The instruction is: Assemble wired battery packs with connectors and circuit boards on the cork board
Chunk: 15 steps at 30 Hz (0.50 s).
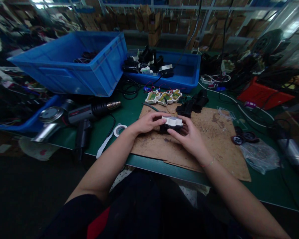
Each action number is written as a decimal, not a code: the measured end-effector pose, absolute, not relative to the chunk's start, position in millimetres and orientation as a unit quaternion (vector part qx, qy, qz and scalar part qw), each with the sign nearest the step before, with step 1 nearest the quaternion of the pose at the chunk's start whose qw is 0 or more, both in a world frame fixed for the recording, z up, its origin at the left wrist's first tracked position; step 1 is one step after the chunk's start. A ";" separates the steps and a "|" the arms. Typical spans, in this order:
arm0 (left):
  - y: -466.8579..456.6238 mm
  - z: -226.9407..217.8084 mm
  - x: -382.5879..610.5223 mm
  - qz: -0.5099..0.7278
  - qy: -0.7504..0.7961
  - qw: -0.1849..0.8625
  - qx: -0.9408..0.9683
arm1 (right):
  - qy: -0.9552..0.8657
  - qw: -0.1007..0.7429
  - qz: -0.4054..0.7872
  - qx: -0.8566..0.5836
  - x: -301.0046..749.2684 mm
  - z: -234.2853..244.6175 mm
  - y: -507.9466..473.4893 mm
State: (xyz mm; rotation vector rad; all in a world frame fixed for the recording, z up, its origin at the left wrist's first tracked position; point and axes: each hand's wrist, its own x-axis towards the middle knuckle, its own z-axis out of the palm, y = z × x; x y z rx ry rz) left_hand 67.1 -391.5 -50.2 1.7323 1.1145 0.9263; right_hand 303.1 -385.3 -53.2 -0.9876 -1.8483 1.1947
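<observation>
Between my two hands is a small housing (173,122) with a white upper part and a black lower part, held just over a brown cardboard sheet (209,139). My left hand (150,122) grips its left end, thumb along the near side. On the right end, the fingers and thumb of my right hand (188,134) close around it. Just beyond lie several white shells with green circuit boards (164,97) and red wires. Black plastic housings (193,104) rest by the sheet's far edge. The underside of the held piece is hidden.
A heat gun (89,113) and a roll of white tape (120,130) lie at left. Behind stand a large blue bin (72,73) and a shallow blue tray (186,71) of parts. At right are a clear plastic bag (260,156), black round parts (246,136) and a red bin (264,96).
</observation>
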 end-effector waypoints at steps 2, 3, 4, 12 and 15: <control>-390.9 -50.9 66.7 0.367 0.451 0.423 0.694 | -0.715 0.360 0.468 -0.375 303.1 -53.6 -384.7; -390.8 -51.1 66.6 0.366 0.451 0.424 0.695 | -0.715 0.361 0.469 -0.372 303.1 -53.5 -384.6; -390.7 -51.2 66.6 0.365 0.450 0.426 0.694 | -0.716 0.363 0.467 -0.370 303.2 -53.4 -384.6; -391.3 -51.0 66.1 0.364 0.423 0.436 0.706 | -0.710 0.363 0.474 -0.373 304.2 -53.7 -384.7; -390.2 -50.2 64.6 0.357 0.413 0.439 0.714 | -0.710 0.361 0.476 -0.372 305.4 -53.3 -383.5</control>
